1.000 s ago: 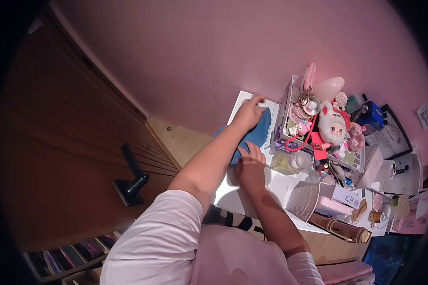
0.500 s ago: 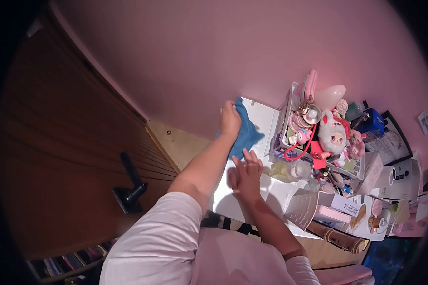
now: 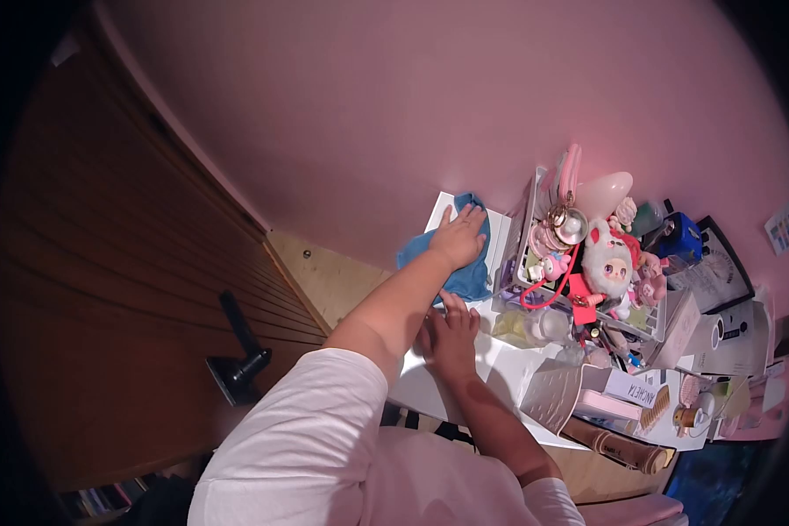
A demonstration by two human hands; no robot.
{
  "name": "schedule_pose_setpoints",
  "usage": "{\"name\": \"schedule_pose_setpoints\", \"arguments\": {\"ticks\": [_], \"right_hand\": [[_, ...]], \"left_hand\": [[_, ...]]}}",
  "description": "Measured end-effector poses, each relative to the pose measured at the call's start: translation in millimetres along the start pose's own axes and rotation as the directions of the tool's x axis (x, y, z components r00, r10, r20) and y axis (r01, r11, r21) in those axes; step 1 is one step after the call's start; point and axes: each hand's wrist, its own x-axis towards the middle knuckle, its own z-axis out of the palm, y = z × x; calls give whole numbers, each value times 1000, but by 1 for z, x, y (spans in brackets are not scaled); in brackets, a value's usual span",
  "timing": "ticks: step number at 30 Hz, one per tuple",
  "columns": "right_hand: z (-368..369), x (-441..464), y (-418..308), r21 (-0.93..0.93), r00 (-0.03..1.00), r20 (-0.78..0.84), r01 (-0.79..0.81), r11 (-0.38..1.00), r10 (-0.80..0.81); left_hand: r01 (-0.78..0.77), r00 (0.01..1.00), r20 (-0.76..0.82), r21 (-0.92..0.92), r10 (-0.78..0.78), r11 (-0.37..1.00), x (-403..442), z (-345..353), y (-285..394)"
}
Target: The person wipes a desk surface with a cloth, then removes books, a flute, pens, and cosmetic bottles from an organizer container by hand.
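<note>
A blue cloth (image 3: pixel 470 279) lies crumpled on the white tabletop (image 3: pixel 412 377), close to the pink wall. Flat on top of it rests my left hand (image 3: pixel 461 237), its fingers spread and pointing toward the wall. Part of the cloth is hidden under that hand and forearm. My right hand (image 3: pixel 452 340) is nearer to my body, just below the cloth, with bent fingers apart and nothing visible in them. Whether its fingertips touch the cloth's lower edge, I cannot tell.
Right of the cloth stands a white basket (image 3: pixel 510 256) packed with trinkets and a fluffy doll (image 3: pixel 607 263). Nearby are a bottle with yellowish liquid (image 3: pixel 513 326) and a patterned white container (image 3: pixel 552 393). A brown door (image 3: pixel 131 289) with a black handle (image 3: pixel 241 351) is on the left.
My left hand has moved right across the tabletop and flattened onto the cloth, which now spreads further left. My right hand has lowered slightly.
</note>
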Motion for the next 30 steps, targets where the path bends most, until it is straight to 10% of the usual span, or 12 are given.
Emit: {"name": "schedule_pose_setpoints", "arguments": {"ticks": [4, 13, 30], "right_hand": [[-5, -1, 2, 34, 999, -45, -14, 999, 15], [16, 15, 21, 27, 979, -204, -11, 1000, 17], [-10, 26, 10, -44, 997, -71, 28, 999, -32]], "left_hand": [[278, 948, -172, 46, -266, 960, 5, 3, 3], [-179, 973, 175, 145, 152, 973, 15, -2, 10], [444, 896, -52, 78, -441, 893, -21, -9, 7]]}}
